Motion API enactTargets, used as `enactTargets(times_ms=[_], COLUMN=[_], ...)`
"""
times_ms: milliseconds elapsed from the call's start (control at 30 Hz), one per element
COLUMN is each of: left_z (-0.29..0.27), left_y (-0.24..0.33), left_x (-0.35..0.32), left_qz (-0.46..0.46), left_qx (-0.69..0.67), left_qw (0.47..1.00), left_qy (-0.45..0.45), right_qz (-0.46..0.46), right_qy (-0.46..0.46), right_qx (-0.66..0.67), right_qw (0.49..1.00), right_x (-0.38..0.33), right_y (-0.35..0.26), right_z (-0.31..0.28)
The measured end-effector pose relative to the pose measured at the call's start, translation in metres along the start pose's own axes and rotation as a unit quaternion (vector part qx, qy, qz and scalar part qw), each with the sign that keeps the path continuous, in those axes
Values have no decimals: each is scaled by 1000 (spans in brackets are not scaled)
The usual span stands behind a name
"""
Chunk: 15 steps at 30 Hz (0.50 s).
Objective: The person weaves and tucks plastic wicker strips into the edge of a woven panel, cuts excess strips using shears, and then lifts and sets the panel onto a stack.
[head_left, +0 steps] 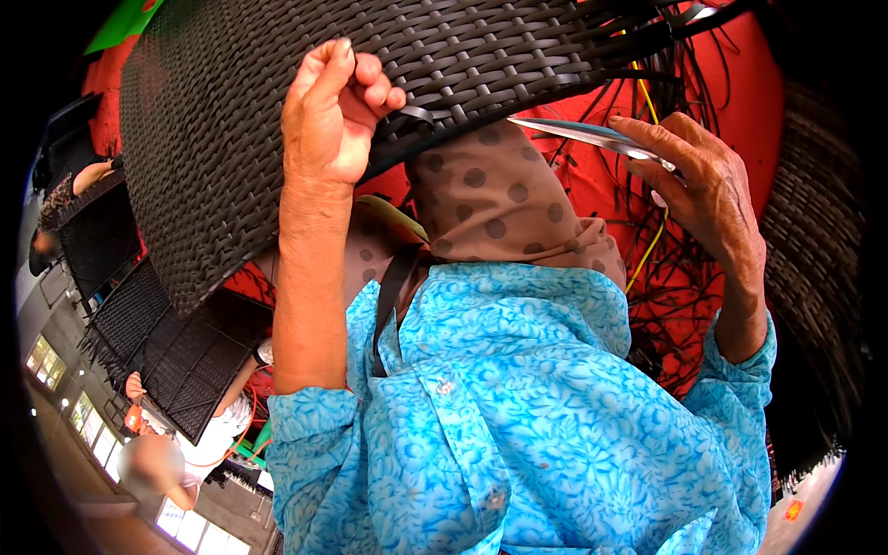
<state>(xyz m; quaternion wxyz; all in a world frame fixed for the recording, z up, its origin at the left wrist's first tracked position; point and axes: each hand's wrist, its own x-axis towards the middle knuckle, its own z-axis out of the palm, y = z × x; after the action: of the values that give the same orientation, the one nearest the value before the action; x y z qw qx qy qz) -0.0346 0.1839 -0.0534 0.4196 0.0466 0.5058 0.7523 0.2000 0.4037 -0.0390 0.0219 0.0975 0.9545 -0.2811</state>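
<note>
**K:** Left hand (335, 111) is fisted shut on a loose black strip (412, 115) at the edge of the woven panel (222, 139). Thumb on top, strip pulled taut off the weave.

**M:** And the right?

**K:** Right hand (705, 180) is clamped on a pair of scissors (583, 132), blades pointing left toward the strip, tip near it but not touching. Can't tell if the blades are apart or together; they read as one thin sliver.

**M:** Where's the panel sitting?

**K:** Held up high, across the top of the view, above the blue floral shirt (518, 416) and dotted scarf (499, 199). More loose strands (684, 277) hang to the right against red.

**M:** Advice for the cut?

**K:** My judgement — keep the strip tight, bring the blades close to the weave, and keep the knuckles clear. Slack would leave a ragged stub.
</note>
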Motion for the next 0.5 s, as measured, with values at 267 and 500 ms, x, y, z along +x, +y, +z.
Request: enactTargets(times_ms=[267, 500], left_z=[-13, 15], left_y=[-20, -16], left_x=[-9, -13], left_qz=[44, 110], left_qx=[-13, 211], left_qw=[998, 966], left_qy=[-41, -103], right_qz=[0, -22], right_qy=[12, 0], right_qx=[-72, -123], right_qw=[997, 992], right_x=[9, 15], right_y=[-14, -23], right_z=[-6, -13])
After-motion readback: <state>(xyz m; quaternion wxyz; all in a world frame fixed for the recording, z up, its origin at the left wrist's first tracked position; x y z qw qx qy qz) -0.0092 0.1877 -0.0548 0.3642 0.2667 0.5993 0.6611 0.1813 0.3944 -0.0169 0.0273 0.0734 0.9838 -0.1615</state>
